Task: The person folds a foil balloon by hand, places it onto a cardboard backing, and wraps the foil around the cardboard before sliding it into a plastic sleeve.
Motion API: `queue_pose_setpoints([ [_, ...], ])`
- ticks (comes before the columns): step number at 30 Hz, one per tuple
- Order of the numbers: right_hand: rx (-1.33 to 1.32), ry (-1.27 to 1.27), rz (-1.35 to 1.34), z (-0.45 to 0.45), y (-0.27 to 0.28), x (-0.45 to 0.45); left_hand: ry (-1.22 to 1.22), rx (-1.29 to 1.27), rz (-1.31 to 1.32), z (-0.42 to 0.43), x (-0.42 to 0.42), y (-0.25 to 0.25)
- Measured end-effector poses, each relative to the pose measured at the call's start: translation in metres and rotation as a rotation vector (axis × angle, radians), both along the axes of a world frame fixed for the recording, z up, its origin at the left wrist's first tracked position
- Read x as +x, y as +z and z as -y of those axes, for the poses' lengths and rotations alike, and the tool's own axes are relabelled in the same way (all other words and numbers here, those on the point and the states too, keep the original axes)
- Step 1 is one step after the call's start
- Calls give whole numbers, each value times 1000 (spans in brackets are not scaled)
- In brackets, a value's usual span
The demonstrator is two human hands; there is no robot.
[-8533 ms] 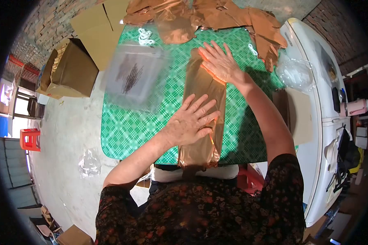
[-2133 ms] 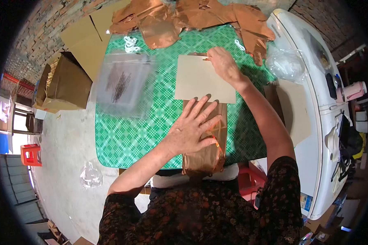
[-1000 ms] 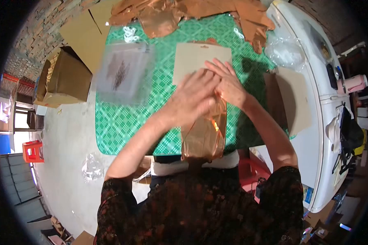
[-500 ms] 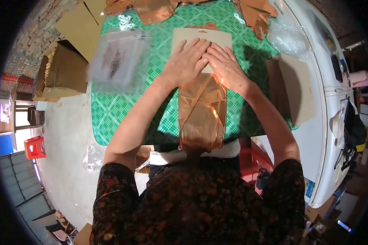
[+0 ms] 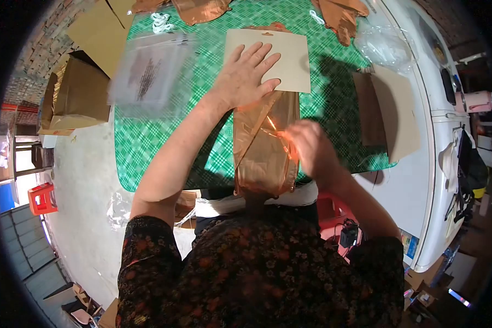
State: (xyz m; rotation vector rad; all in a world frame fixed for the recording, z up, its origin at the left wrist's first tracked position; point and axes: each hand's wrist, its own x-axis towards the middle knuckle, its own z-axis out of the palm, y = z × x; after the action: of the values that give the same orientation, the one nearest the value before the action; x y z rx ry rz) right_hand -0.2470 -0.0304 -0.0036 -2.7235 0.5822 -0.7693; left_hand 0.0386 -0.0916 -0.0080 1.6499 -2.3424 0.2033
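Observation:
A cream cardboard sheet [image 5: 291,64] with a small hanging slot lies near the middle of the table. My left hand [image 5: 246,76] rests flat on its left part, fingers spread. Below the card, a shiny copper-coloured film piece [image 5: 259,145] stretches down over the table's front edge, with a diagonal fold across it; some of the same material shows behind the card's top. My right hand [image 5: 310,145], a little blurred, has its fingers curled and pinching the film at its right edge.
A stack of clear plastic bags [image 5: 150,76] lies on the left of the green checked tablecloth [image 5: 202,158]. Small white string bundles and more copper-coloured pieces [image 5: 339,16] sit at the back. Brown cardboard sheets [image 5: 396,115] and crumpled clear plastic [image 5: 385,46] are on the right.
My right hand has left the card and come down toward me to the film's right edge, its fingers closing. My left hand stays on the card, fingers now more spread.

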Motion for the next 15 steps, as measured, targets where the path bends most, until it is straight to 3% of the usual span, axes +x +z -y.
queue_pose_setpoints([
  [7, 69, 121, 8, -68, 7, -21, -30, -47, -50, -2, 2, -1],
  [12, 68, 130, -28, -17, 51, 25, -28, -54, -42, -1, 2, -4],
  [15, -50, 158, -62, 16, 36, 54, -31, -62, -34, 2, 4, -8],
])
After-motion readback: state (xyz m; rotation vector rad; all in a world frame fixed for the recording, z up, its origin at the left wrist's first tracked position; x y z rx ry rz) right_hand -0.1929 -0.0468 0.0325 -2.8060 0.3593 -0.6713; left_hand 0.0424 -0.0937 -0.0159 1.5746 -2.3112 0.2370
